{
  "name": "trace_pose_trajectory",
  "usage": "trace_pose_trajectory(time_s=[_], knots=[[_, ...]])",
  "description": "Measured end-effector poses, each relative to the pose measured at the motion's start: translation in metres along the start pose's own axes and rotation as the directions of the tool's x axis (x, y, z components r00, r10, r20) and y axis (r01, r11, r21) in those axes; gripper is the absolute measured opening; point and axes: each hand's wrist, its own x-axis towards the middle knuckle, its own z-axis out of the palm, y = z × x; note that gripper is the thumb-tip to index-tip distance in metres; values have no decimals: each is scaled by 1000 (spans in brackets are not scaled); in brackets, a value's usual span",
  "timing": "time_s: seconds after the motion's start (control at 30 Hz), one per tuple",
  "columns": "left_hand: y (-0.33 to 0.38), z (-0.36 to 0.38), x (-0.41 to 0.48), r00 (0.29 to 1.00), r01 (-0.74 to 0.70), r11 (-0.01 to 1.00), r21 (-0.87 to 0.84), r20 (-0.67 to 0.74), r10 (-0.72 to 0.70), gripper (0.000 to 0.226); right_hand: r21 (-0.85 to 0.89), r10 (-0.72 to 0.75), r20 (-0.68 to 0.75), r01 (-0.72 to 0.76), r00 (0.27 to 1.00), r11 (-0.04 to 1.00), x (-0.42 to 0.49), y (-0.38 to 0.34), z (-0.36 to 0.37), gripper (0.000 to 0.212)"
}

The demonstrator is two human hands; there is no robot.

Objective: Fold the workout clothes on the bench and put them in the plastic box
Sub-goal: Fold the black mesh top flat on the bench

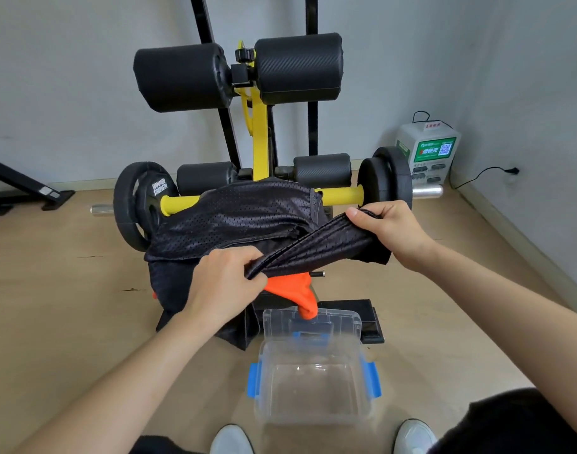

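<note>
The clear plastic box with blue latches (313,388) sits empty on the floor; left hand (224,283) and right hand (388,231) both clench the black mesh garment (241,217) over the desk.

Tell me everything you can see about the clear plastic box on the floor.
The plastic box is clear, rectangular and empty, with blue latches on both sides. It sits open and upright on the wooden floor, just before the bench. Its clear lid stands behind it, an orange cloth hanging down to the lid's top edge.
</note>
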Motion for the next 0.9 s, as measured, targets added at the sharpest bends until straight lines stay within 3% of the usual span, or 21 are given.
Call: trace_pose_trajectory(time_s=[0.2,0.43,0.6,0.73,0.9], knots=[[-28,-23,3,988,151,986,-65,30,-149,14,-91,35,-58,-40,998,995,15,13,0,39],[-54,-25,23,978,154,980,-129,-121,-169,15,-380,-81,-55,55,995,923,50,41,11,30],[-64,-19,56,948,127,987,-102,-279,-151,18,-486,-123,-149,35,981,873,79,46,29,28],[-84,-8,65,955,222,966,-131,-170,-243,16,-592,-75,-158,-33,985,805,95,54,44,20],[-95,-16,38,974,109,978,-175,-178,-140,10,-664,-281,-45,181,959,726,92,43,75,18]])
